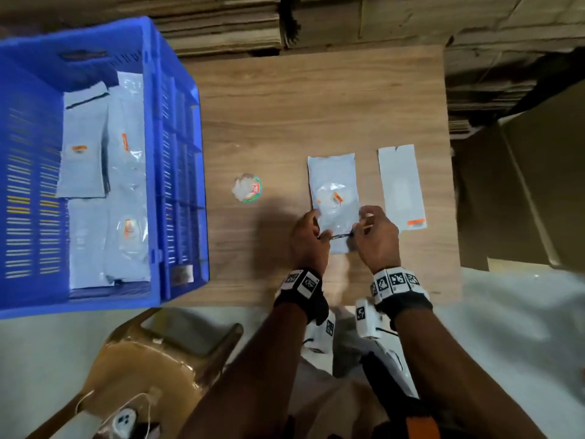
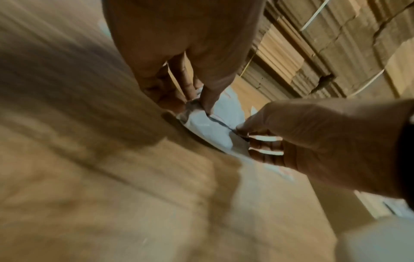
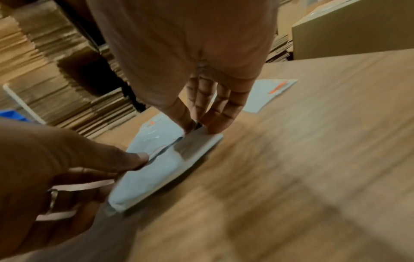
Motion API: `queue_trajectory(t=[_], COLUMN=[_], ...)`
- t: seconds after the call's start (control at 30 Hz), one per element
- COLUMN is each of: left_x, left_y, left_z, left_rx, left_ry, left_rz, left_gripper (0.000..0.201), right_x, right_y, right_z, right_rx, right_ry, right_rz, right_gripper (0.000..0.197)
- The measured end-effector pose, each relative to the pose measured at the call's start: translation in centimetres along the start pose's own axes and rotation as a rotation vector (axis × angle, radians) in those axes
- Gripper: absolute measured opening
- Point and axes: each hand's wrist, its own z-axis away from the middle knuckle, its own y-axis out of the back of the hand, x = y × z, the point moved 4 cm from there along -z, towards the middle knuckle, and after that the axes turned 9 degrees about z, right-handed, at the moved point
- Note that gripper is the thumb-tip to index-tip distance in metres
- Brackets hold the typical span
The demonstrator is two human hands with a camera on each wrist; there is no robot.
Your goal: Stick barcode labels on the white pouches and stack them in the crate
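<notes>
A white pouch [image 1: 334, 185] with a small orange label lies on the wooden table [image 1: 285, 106]. My left hand [image 1: 319, 234] and right hand [image 1: 361, 228] each pinch its near end, at either end of a thin dark strip that runs across it. The left wrist view shows my left hand [image 2: 201, 104] and the pouch [image 2: 212, 127]. The right wrist view shows my right hand [image 3: 197, 126] on the pouch [image 3: 156, 170], with the near end folded up. A second flat white pouch [image 1: 401, 188] lies just right of it. The blue crate [image 1: 177, 153] at left holds several white pouches [image 1: 84, 147].
A round torn sticker [image 1: 247, 189] lies on the table between the crate and the pouch. Stacked flat cardboard [image 1: 348, 20] fills the back, and a cardboard box [image 1: 522, 185] stands at the right. A brown plastic chair [image 1: 152, 359] sits below the crate.
</notes>
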Motion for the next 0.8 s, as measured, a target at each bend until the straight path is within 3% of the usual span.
queue_trajectory(t=[0.23, 0.33, 0.47, 0.67, 0.8], left_x=[-1.4, -0.7, 0.7, 1.8, 0.5], left_y=[-1.2, -0.3, 0.9, -0.4, -0.6], left_z=[1.5, 0.4, -2.0, -5.8, -6.7], left_rx=[0.062, 0.055, 0.077, -0.146, -0.305], left_ry=[-0.028, -0.024, -0.066, -0.236, -0.273], left_rz=[-0.107, -0.186, -0.041, -0.174, -0.342], left_gripper=[0.051, 0.041, 0.031, 0.052, 0.061], right_x=[1.6, 0.7, -0.2, 0.0, 0.2], right_y=[-0.2, 0.3, 0.3, -1.4, -2.3], right_z=[0.5, 0.2, -0.4, -1.6, -2.1], right_rx=[-0.08, -0.058, -0.019, -0.023, 0.006], right_ry=[0.125, 0.219, 0.357, 0.439, 0.476], right_rz=[0.063, 0.024, 0.003, 0.043, 0.127], right_gripper=[0.025, 0.014, 0.012, 0.027, 0.027])
